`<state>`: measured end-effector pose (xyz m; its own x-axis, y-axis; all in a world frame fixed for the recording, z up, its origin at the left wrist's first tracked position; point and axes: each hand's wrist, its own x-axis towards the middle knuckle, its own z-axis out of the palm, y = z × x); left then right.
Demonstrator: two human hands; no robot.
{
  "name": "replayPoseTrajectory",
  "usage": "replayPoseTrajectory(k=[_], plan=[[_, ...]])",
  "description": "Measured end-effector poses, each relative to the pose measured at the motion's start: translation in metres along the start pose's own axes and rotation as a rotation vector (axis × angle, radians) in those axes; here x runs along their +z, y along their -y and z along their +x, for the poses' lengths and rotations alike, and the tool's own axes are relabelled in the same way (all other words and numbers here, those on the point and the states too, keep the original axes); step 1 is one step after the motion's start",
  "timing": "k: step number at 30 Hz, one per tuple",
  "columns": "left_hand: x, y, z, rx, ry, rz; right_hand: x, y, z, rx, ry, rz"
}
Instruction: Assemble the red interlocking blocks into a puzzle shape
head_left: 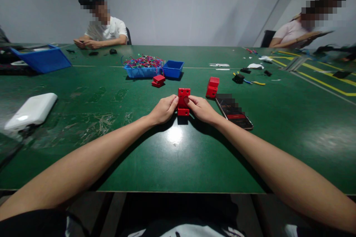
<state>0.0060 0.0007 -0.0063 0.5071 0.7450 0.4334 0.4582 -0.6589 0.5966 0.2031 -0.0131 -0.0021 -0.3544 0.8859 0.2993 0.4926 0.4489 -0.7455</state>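
Both of my hands grip a red block-like part (183, 100) with small dark holes, held upright just above the green table. My left hand (166, 108) pinches its left side, thumb toward me. On the opposite side my right hand (202, 108) presses with the thumb on its face; the other fingers are partly hidden behind. A pair of stacked red pieces (158, 81) lies beyond my left hand. Past my right hand stands another red stack (213, 87), and a phone (235, 112) with a lit screen rests beside it.
A blue bin (143, 72) full of coloured wires sits beside a smaller blue bin (172, 69). At left are a white device (32, 111) and a large blue tray (46, 59). A black part with wires (238, 78) lies right. Two people sit across the table.
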Motion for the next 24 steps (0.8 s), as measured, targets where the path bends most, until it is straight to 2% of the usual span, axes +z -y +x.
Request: replayPoseTrajectory(k=[24], plan=[[0.0002, 0.0033, 0.0024, -0.055, 0.012, 0.0, 0.0014, -0.0016, -0.0005, -0.037, 0.0, -0.033]])
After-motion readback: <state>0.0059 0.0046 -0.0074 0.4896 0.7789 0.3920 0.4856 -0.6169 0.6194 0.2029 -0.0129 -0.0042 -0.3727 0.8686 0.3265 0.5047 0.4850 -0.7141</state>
